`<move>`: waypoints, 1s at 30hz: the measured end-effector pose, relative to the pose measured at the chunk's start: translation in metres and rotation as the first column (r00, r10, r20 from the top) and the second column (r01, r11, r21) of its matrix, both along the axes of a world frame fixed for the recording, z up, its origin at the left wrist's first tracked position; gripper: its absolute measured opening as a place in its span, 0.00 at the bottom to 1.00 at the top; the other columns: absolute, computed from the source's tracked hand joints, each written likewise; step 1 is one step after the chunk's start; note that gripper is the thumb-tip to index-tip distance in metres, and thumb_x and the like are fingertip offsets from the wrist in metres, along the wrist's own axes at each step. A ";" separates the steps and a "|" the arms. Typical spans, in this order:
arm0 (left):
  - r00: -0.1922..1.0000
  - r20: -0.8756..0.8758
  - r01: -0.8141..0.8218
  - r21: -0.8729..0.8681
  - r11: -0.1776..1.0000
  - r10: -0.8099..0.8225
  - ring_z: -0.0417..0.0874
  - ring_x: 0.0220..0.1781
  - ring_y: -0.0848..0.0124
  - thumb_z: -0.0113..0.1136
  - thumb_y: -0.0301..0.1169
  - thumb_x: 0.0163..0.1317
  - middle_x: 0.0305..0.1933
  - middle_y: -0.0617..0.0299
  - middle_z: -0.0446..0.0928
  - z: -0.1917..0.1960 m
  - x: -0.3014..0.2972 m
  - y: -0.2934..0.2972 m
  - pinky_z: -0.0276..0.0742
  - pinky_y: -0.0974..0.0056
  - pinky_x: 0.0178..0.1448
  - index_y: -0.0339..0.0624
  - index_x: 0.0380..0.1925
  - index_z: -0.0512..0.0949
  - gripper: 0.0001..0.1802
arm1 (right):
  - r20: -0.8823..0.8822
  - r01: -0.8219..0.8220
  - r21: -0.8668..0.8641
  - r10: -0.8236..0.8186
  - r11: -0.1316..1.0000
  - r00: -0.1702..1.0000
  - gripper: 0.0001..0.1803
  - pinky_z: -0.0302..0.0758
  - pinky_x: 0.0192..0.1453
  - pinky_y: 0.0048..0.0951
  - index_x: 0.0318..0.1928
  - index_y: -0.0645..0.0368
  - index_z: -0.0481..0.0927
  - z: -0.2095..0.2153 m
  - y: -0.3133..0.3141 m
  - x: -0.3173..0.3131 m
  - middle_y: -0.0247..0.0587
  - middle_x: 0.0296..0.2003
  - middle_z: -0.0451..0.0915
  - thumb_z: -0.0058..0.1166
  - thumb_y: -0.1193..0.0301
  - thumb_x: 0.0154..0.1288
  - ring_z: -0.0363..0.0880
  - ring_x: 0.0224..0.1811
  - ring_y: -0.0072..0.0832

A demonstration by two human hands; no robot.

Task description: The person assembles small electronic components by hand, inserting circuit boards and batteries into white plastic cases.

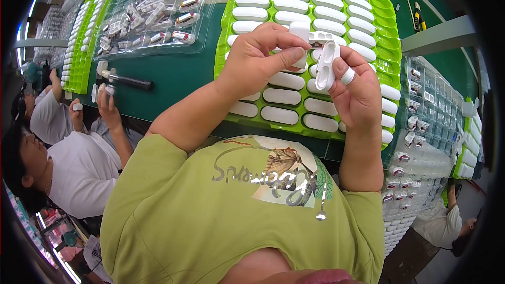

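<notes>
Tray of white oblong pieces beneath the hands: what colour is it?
The tray is bright lime green, showing best in the head view.

The single fisheye view looks steeply down from the wearer's head, over the green shirt (242, 226) at lower centre, with the left hand (263, 52) and right hand (359, 87) near at upper centre and the table (173, 71) beyond. Toward the dark, bending rim, distances seem hard to judge.

Short-sleeved yellow-green printed shirt (210, 231)
</notes>
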State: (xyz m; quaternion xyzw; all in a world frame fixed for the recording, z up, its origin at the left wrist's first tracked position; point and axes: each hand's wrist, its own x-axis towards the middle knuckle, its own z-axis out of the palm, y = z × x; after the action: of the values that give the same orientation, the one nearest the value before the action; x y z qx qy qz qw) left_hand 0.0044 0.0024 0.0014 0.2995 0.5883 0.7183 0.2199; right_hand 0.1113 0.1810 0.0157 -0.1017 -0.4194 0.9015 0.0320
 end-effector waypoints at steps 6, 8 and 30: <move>0.909 0.400 0.137 -0.017 0.990 -0.119 0.83 0.48 0.68 0.59 0.23 0.65 0.48 0.56 0.79 0.009 -0.002 -0.003 0.86 0.62 0.48 0.35 0.55 0.77 0.17 | 0.014 0.032 0.062 -0.033 0.998 0.999 0.17 0.83 0.46 0.28 0.55 0.69 0.73 -0.001 0.001 -0.001 0.42 0.45 0.80 0.55 0.76 0.67 0.82 0.44 0.26; 0.883 0.444 0.146 0.046 0.988 -0.151 0.83 0.50 0.67 0.59 0.23 0.64 0.51 0.54 0.78 0.010 -0.002 -0.003 0.87 0.61 0.48 0.34 0.60 0.72 0.23 | 0.019 0.032 0.071 -0.034 0.997 0.999 0.17 0.83 0.46 0.28 0.54 0.70 0.74 0.000 0.000 -0.002 0.43 0.44 0.80 0.56 0.76 0.66 0.82 0.44 0.25; 0.890 0.432 0.145 0.036 0.989 -0.147 0.82 0.40 0.76 0.70 0.27 0.58 0.39 0.64 0.77 0.009 -0.002 -0.001 0.86 0.70 0.41 0.38 0.54 0.77 0.23 | 0.067 -0.010 0.125 0.001 0.992 0.998 0.17 0.84 0.46 0.30 0.53 0.70 0.74 -0.006 -0.001 -0.005 0.44 0.45 0.80 0.56 0.76 0.66 0.82 0.44 0.27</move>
State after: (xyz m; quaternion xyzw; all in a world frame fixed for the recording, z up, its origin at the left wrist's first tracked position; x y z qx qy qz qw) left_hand 0.0026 0.0014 0.0106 0.1761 0.4993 0.7492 0.3980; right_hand 0.1067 0.1799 0.0099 -0.1284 -0.4763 0.8696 0.0217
